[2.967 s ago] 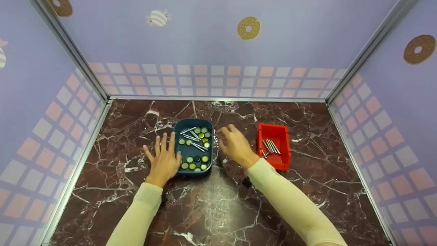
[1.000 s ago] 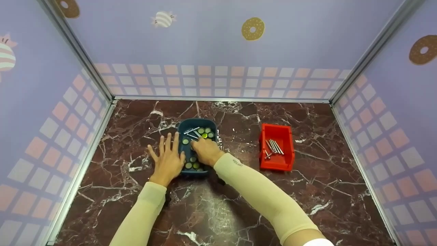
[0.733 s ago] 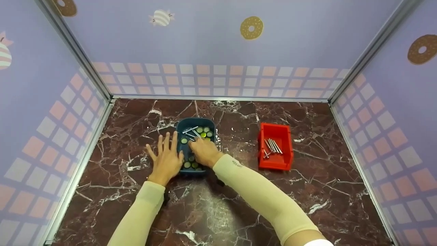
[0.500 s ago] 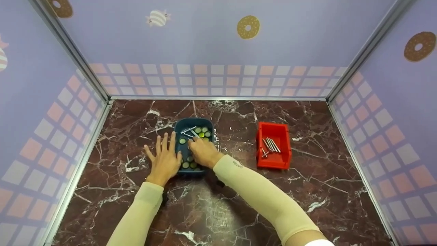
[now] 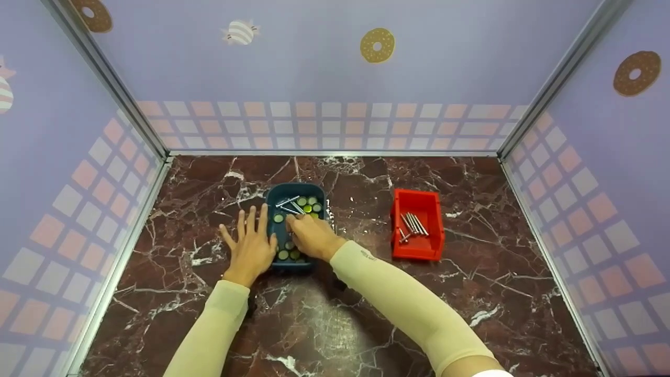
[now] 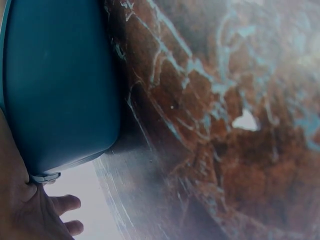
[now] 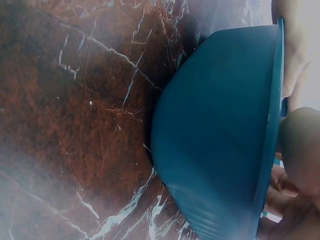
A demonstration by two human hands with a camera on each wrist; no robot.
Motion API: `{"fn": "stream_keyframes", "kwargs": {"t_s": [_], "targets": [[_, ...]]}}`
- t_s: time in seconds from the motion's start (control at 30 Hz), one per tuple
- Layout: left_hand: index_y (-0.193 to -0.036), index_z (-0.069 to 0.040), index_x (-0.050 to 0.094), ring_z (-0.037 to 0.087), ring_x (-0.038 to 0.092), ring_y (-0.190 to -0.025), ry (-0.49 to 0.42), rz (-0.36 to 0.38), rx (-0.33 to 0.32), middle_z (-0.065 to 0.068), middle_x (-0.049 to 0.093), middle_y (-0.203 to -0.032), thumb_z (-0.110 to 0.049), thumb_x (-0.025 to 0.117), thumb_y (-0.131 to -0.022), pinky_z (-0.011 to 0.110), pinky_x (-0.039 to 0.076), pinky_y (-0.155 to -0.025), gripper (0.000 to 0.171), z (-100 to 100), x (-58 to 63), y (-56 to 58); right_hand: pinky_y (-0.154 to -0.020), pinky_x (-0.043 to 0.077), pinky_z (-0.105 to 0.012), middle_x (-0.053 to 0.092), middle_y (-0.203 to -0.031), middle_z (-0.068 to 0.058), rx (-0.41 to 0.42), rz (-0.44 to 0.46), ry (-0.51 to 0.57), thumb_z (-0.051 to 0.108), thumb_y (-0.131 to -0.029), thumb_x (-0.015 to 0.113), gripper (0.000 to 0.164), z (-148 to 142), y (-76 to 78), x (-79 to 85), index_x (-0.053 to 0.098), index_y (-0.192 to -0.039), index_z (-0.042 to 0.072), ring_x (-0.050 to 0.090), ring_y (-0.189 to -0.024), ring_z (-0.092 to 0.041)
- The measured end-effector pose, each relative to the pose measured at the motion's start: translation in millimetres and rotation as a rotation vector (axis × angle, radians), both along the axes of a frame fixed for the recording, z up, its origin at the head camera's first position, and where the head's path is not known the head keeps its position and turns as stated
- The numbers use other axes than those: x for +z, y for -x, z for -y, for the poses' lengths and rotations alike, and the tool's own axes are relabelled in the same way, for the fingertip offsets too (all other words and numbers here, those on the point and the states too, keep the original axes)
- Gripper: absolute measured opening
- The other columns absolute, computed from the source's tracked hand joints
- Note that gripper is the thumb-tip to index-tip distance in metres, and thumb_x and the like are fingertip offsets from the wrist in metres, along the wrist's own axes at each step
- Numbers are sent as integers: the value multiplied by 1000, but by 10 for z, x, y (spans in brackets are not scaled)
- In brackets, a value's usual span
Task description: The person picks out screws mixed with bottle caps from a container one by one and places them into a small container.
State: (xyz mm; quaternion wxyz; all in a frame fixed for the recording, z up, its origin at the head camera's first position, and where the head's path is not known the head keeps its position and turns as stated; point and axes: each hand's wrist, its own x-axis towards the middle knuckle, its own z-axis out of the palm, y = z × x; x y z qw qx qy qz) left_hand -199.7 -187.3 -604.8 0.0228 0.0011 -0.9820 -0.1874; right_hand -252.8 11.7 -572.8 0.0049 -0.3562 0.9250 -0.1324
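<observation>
A dark teal tub [image 5: 296, 187] holds several silver screws [image 5: 288, 200] and several small round greenish discs [image 5: 278, 218]. My left hand [image 5: 250, 254] lies against its left side, fingers straight and spread, thumb at the rim. In the left wrist view the tub wall [image 6: 60, 85] fills the upper left, beside the hand [image 6: 37, 210]. My right hand [image 5: 313, 235] reaches down into the tub from the right, fingers bent over the contents. Its fingertips are hidden, so I cannot tell what they hold. The right wrist view shows fingers [image 7: 282, 195] beyond the tub's rim [image 7: 270, 135].
To the right stands a red plastic bin [image 5: 419, 254] with several silver screws [image 5: 415, 224] lying in it. Both containers sit on a dark red marbled tabletop [image 5: 335, 335]. Patterned purple panels [image 5: 314, 68] close in the back and both sides.
Since three seconds ago my right hand has moved left, from between the containers into the tub, covering screws and discs there. It shifts little over the last second. My left hand stays put.
</observation>
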Motion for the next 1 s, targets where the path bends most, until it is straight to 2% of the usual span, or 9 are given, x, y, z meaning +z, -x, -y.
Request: {"fn": "stream_keyframes", "kwargs": {"t_s": [0.2,0.63,0.87,1.0], "targets": [[-189,-16,16,54,13,-182,2,0,5,25,23,-194,-33,59,-119,93,-6,-134,84,2,9,-7,-83,73,-47,83,-119,-15,22,-10,72,13,-114,71,17,-26,-10,16,72,-130,8,86,-105,-34],[-189,-16,16,53,11,-182,-3,15,3,24,20,-195,-34,58,-119,92,-8,-135,84,-16,10,-5,-86,73,-45,86,-122,-14,44,-17,137,11,-112,73,19,-123,-3,66,73,-131,7,87,-105,-31],[-189,-16,14,53,8,-183,-13,34,3,24,18,-195,-33,56,-120,91,-12,-134,83,-11,7,-2,-83,73,-49,86,-121,-11,14,-9,140,11,-112,71,18,-194,-2,79,75,-130,9,87,-103,-32],[-189,-15,16,54,9,-182,-21,14,-1,25,20,-194,-32,59,-119,92,-11,-134,84,-6,3,-6,-81,72,-49,86,-119,-10,2,-7,149,11,-112,71,19,-229,-9,102,77,-130,11,86,-101,-30]]}}
